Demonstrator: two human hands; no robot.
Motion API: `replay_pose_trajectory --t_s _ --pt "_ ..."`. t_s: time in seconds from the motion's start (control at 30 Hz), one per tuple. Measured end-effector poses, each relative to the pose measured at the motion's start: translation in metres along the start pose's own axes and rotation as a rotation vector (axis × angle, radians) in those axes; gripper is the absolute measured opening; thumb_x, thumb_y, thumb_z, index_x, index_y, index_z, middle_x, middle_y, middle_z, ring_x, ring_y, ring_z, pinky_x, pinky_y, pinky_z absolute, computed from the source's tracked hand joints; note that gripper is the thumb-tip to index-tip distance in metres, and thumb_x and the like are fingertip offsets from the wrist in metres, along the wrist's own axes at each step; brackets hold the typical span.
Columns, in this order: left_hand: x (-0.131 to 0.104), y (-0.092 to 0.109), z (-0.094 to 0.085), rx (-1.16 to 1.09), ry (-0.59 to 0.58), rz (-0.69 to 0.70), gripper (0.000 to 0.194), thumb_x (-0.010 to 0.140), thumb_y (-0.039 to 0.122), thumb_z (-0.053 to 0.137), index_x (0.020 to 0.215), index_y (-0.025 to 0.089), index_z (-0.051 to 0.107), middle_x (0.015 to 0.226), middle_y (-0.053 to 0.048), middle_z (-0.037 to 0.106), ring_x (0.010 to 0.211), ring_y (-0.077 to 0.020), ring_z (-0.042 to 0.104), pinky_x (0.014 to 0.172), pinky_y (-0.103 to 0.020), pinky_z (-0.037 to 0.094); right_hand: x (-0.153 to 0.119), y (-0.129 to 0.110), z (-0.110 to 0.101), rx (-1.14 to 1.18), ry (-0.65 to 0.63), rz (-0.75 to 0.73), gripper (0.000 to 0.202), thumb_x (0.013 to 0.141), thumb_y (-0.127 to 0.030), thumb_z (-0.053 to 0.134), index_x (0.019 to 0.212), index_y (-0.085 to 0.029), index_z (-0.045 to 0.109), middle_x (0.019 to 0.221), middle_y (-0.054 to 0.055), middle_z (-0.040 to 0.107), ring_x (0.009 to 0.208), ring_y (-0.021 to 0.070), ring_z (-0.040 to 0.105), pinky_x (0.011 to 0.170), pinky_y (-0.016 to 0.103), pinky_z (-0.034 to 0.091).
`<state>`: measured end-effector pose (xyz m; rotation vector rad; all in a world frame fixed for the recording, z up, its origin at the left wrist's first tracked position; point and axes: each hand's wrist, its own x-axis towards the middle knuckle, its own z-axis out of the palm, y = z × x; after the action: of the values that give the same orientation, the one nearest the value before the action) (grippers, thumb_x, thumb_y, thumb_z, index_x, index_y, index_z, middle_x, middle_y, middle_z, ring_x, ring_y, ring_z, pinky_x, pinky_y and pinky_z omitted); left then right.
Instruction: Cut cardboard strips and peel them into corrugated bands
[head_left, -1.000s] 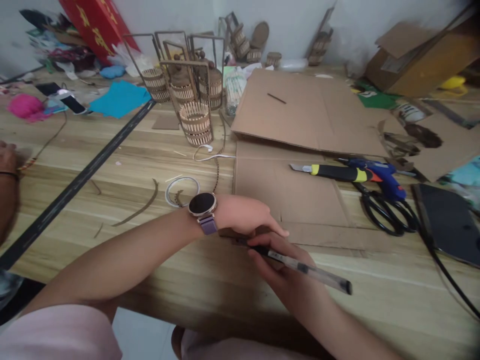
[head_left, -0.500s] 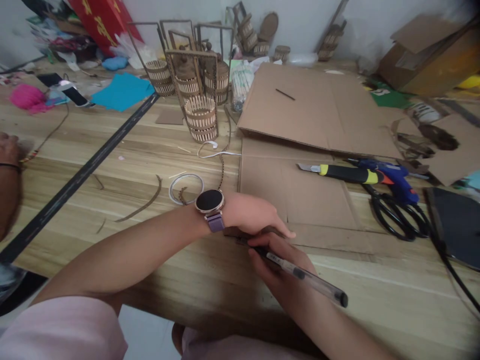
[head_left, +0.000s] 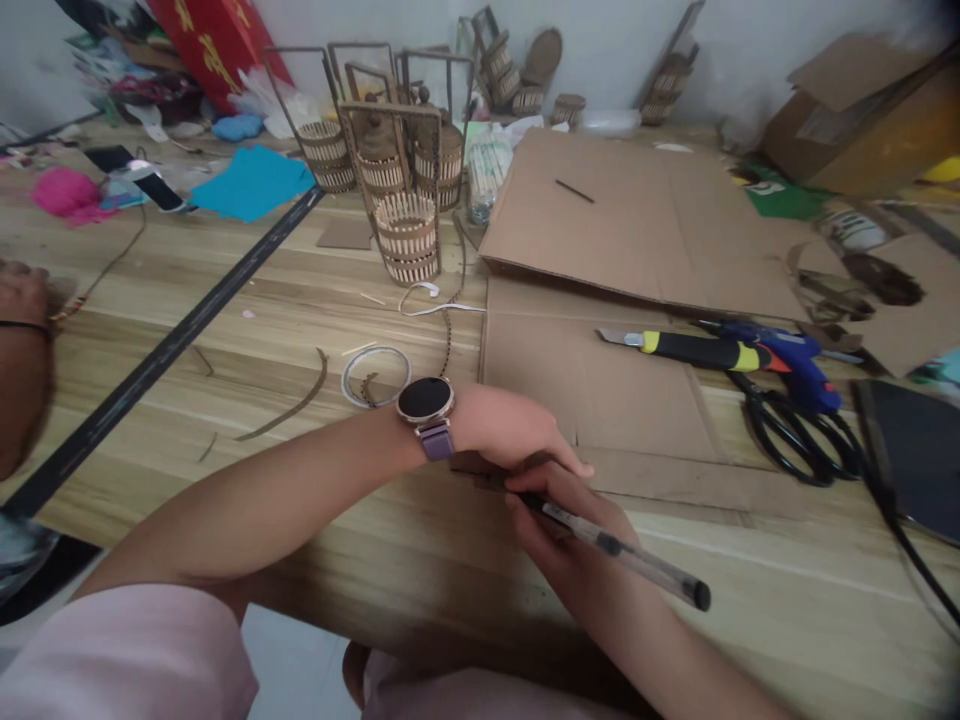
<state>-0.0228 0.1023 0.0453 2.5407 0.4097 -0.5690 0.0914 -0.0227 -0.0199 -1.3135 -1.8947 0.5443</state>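
In the head view my right hand [head_left: 570, 520] is closed around a clear-barrelled pen [head_left: 652, 570] with a dark end cap. Its writing end points left, close to the near edge of a brown cardboard piece [head_left: 600, 360]. My left hand [head_left: 510, 430], with a round watch [head_left: 425, 400] on its wrist, rests palm down on the cardboard. One of its fingers is stretched out to the right; the others are mostly hidden. A narrow strip of cardboard [head_left: 675, 478] lies along the near edge, just right of both hands.
Beyond the hands stand several small slatted baskets [head_left: 409, 240] with tall handles. A utility knife [head_left: 697, 350], a blue glue gun [head_left: 802, 360] and a dark tablet-like slab [head_left: 915, 450] lie to the right. A tape ring [head_left: 346, 385] sits left; another person's hand [head_left: 22, 290] is far left.
The right hand and pen have moved slightly to the right, and the pen's cap end is a little lower. The whole view has shifted slightly; my left hand stays on the cardboard.
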Motion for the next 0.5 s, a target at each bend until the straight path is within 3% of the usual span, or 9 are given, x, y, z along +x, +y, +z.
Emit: replay_pose_trajectory --t_s 0.2,0.5 --pt "0.002 -0.003 0.003 -0.008 0.014 0.004 0.062 0.088 0.0 0.051 0.138 0.036 0.059 0.1 -0.003 0.073 0.066 -0.0124 0.059 0.055 -0.021 0.035 0.003 -0.003 0.005 0.018 0.003 -0.091 0.01 0.087 -0.016 0.054 0.084 -0.023 0.061 0.075 0.0 0.07 0.07 0.0154 0.068 0.062 0.026 0.051" --pt "0.002 -0.004 0.004 0.015 -0.01 0.039 0.064 0.086 0.005 0.058 0.142 0.037 0.054 0.11 -0.003 0.073 0.078 -0.0171 0.063 0.06 -0.025 0.036 -0.011 0.006 -0.026 -0.038 0.0 0.091 0.007 0.088 -0.024 0.057 0.084 -0.025 0.063 0.073 0.0 0.07 0.059 0.0146 0.065 0.054 0.025 0.052"
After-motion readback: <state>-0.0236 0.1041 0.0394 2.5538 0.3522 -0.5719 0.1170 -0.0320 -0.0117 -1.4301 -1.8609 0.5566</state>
